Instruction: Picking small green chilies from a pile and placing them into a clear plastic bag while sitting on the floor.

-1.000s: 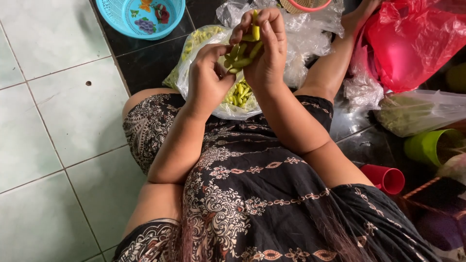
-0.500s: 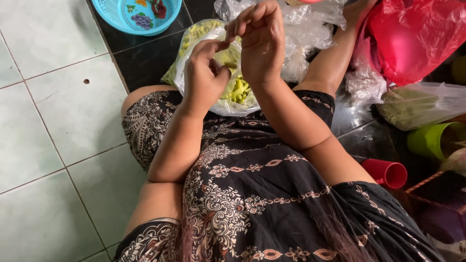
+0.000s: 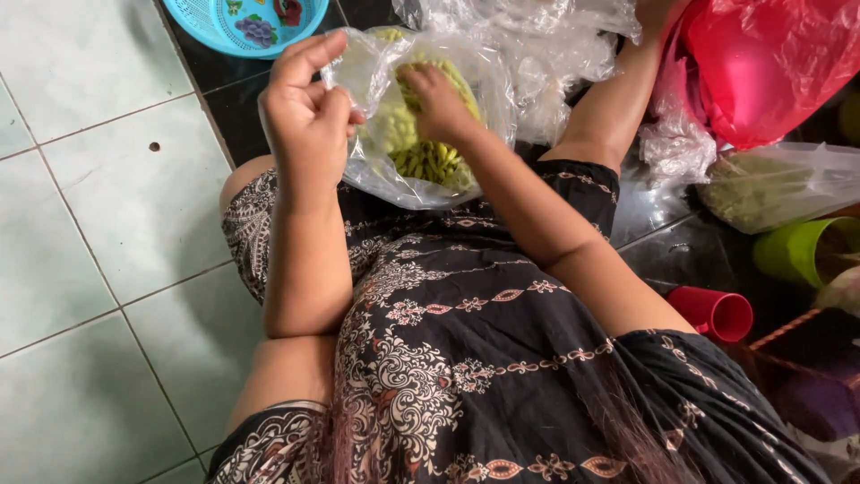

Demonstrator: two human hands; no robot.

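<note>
A clear plastic bag (image 3: pixel 376 175) full of green vegetable pieces (image 3: pixel 432 161) rests on my lap, over a dark patterned dress (image 3: pixel 448 358). My left hand (image 3: pixel 306 112) pinches the bag's left rim and holds it up. My right hand (image 3: pixel 439 99) reaches inside the bag, fingers down among the green pieces. Whether it grips any of them is hidden by the plastic.
A blue plastic basket (image 3: pixel 246 22) sits on the floor at the top. More crumpled clear bags (image 3: pixel 537 54) lie behind. A red bag (image 3: pixel 761 63), a green cup (image 3: pixel 802 251) and a red cup (image 3: pixel 717 312) stand at the right. Pale green tiles (image 3: pixel 81 224) cover the left.
Both hands were raised together in front of the bag, holding a green piece. Now the right hand has dropped into the bag and the left hand has taken hold of its rim.
</note>
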